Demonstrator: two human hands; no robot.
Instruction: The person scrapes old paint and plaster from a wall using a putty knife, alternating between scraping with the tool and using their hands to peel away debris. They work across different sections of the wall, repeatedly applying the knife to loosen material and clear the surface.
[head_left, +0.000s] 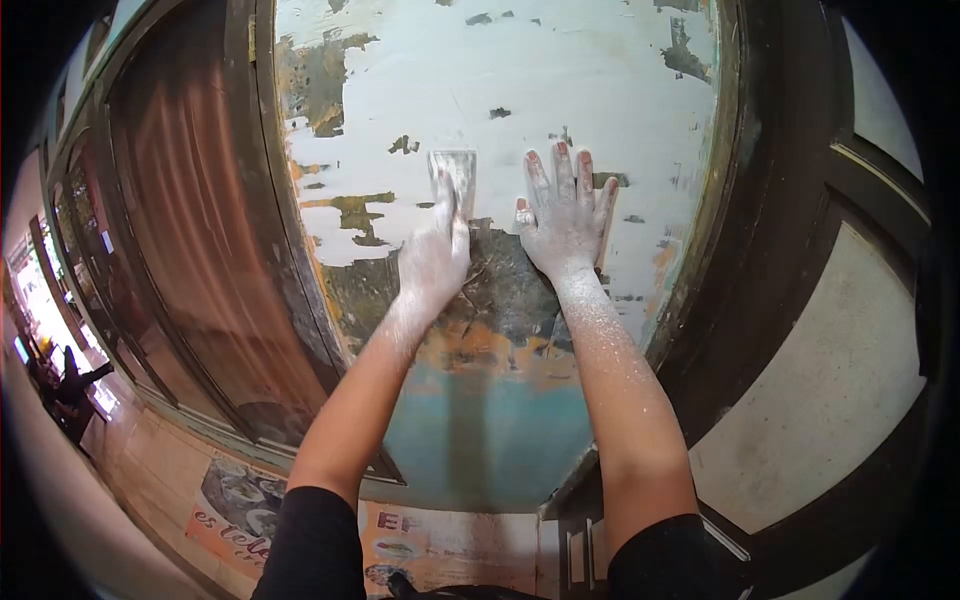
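Note:
Dusted with white powder, my left hand (437, 255) grips a flat scraper-like tool (455, 165), its blade against the white-coated upper part of the wall panel (420, 90). My right hand (567, 215) lies flat on the same panel to the right of the tool, fingers spread, holding nothing. Dark and orange bare patches (380, 295) show below and around the white coat, and the lower panel is teal (480, 420). White powder covers both my hands and part of my forearms.
A dark frame with an orange-brown curtain (190, 200) stands on the left. On the right is a dark wooden door (790, 250) with pale panels. Printed banners (450, 545) lie on the floor below. A dark object (72, 385) is at far left.

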